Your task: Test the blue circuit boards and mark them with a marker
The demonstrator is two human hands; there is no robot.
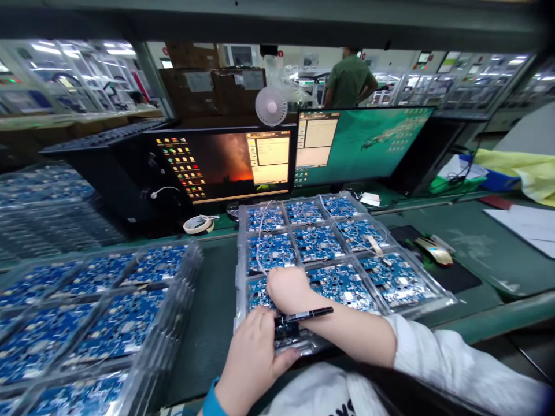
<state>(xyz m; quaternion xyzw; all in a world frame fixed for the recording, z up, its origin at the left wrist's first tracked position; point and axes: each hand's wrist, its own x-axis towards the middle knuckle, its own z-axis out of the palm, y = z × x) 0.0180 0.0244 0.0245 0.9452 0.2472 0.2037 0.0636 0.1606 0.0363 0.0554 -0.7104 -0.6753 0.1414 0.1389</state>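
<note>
A clear plastic tray (239,289) of blue circuit boards lies in front of me, its cells each holding a board. My right hand (288,289) is closed low over the left column of the tray, fingers curled down and out of sight. A thin white cable (259,248) runs across the boards to its knuckles; its end is hidden there. My left hand (255,352) lies at the tray's near left corner, partly curled, its thumb apart at the bottom. From it a black marker pen (310,314) sticks out to the right, under my right wrist. Another blue board (342,286) lies beside my right forearm.
To the left stand stacked trays (173,312) of blue boards. Behind are two monitors (225,167), a small fan (271,107) and a tape roll (198,224). At right lie a gold mouse (435,252) and white paper (524,228). A person (350,78) stands beyond.
</note>
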